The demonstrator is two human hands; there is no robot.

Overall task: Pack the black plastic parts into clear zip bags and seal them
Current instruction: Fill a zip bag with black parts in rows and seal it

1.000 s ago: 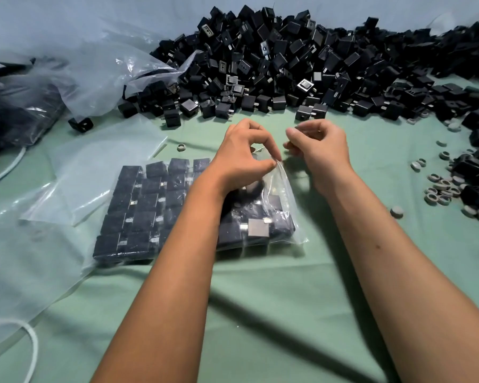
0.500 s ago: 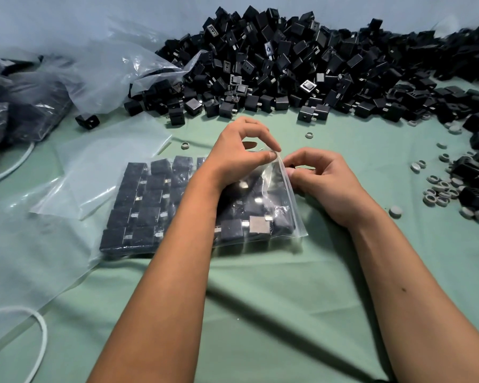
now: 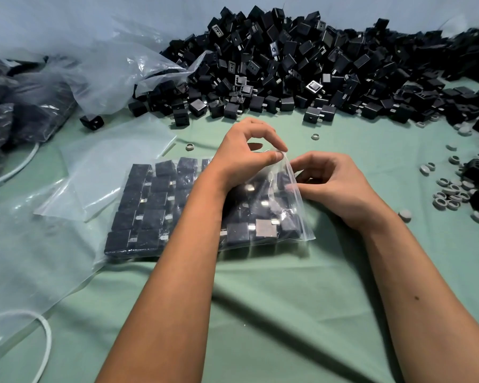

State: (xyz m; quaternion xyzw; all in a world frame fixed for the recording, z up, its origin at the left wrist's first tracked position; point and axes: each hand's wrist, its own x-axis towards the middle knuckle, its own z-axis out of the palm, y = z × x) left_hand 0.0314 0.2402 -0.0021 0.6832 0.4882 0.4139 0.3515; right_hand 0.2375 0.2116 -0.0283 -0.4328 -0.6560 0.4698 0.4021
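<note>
A clear plastic zip bag [image 3: 199,208], filled with rows of square black plastic parts [image 3: 150,205], lay flat on the green cloth-covered table [image 3: 288,299] at the centre of the view. The left hand [image 3: 244,158] rested over the bag's upper right portion, thumb and forefinger pinching the bag's open edge at its top right corner. The right hand [image 3: 335,186], at 3 o'clock from the bag, had curled fingers pinching the same edge just below the left hand's grip. A large loose pile of black plastic parts [image 3: 315,70] extended across the table from 12 to 2 o'clock. Small grey rubber rings [image 3: 448,194] lay scattered at 3 o'clock, well apart from the bag. Empty clear zip bags [image 3: 108,167] lay flat at 9 o'clock, touching the filled bag. Crumpled clear plastic sheeting [image 3: 116,67] lay at 10 to 11 o'clock, beside the pile. A white cord [image 3: 43,344] curved across the table at 7 o'clock.
</note>
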